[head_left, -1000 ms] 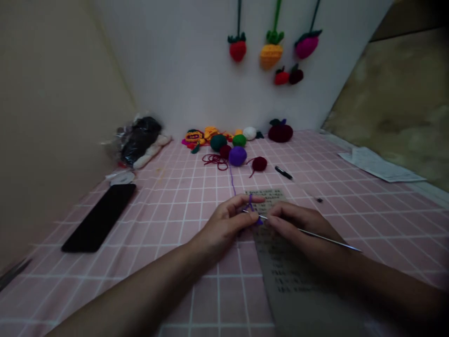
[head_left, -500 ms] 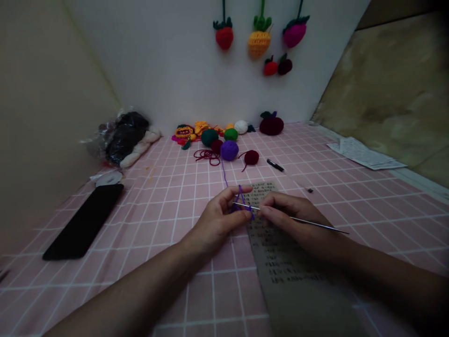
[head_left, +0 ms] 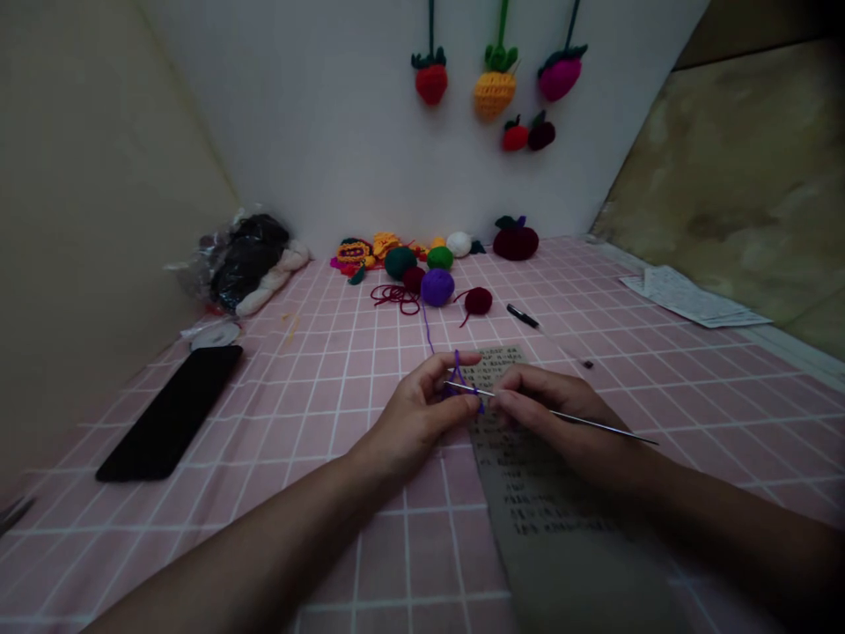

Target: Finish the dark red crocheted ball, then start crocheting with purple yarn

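My left hand pinches a loop of purple yarn over its forefinger, fingers closed. The strand runs back to a purple yarn ball. My right hand grips a thin metal crochet hook, whose tip crosses into the purple loop between my two hands. Both hands hover just above a grey printed pattern sheet lying on the pink checked tablecloth.
Several yarn balls and crocheted pieces sit at the back. A dark red crocheted fruit, a black pen, a black phone, a bagged dark yarn bundle and papers lie around. Crocheted fruits hang on the wall.
The hands stay together on the yarn and hook; the hook tip has shifted slightly within the loop. The view has drifted a little as my head moved.
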{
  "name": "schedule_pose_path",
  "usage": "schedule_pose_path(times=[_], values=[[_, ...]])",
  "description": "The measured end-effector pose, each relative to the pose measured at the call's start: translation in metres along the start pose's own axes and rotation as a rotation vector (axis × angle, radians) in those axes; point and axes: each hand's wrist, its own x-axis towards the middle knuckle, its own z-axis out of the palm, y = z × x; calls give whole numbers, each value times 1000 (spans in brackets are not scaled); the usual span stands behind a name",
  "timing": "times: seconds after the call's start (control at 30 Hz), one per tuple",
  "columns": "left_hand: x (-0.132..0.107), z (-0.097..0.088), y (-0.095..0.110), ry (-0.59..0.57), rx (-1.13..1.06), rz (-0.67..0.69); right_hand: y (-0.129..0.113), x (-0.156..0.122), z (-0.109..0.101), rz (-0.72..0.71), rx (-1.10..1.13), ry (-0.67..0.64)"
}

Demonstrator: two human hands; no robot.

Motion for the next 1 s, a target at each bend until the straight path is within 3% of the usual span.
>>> schedule_pose_path(times=[0.27,1.0], values=[[0,3,2,11,-54,14,-3,0,0,13,15,-2],[2,5,3,68,92,40,0,4,-2,26,20,-44]])
